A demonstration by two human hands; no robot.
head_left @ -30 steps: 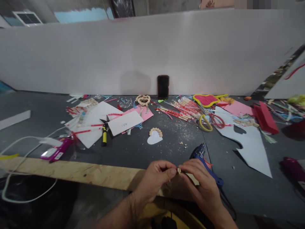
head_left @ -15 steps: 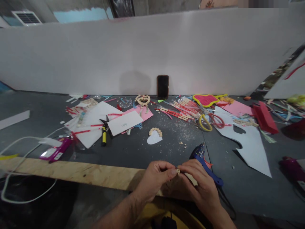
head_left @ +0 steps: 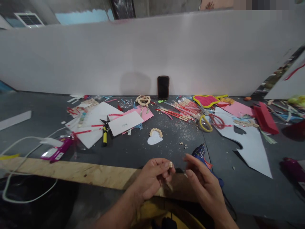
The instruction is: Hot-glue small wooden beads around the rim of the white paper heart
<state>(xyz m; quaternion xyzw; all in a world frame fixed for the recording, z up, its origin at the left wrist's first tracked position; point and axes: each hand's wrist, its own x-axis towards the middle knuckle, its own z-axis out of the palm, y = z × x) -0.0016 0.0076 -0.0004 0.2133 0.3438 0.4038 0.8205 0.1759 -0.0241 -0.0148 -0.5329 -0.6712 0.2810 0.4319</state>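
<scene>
Near the table's front edge, my left hand [head_left: 156, 176] pinches a small pale wooden-looking piece [head_left: 171, 164] between thumb and forefinger. My right hand [head_left: 206, 187] is open beside it, thumb and fingers apart, and holds nothing. Behind the right hand lies a blue glue gun [head_left: 199, 152], partly covered by that hand. Farther in, a white paper heart [head_left: 154, 139] rests on the table with small pale pieces [head_left: 156, 130] set along its upper edge. A few loose pale bits [head_left: 183, 144] are scattered to its right.
Yellow-handled pliers [head_left: 105, 135] lie by a white card [head_left: 125, 123] at left. Scissors [head_left: 206, 123], red-patterned sticks [head_left: 177, 114] and a cut white sheet [head_left: 250, 149] lie at right. A phone [head_left: 163, 87] leans on the back panel. A white cable [head_left: 21, 138] runs at far left.
My hands have come apart. The left keeps the small piece and has shifted slightly left; the right has let go and opened its fingers.
</scene>
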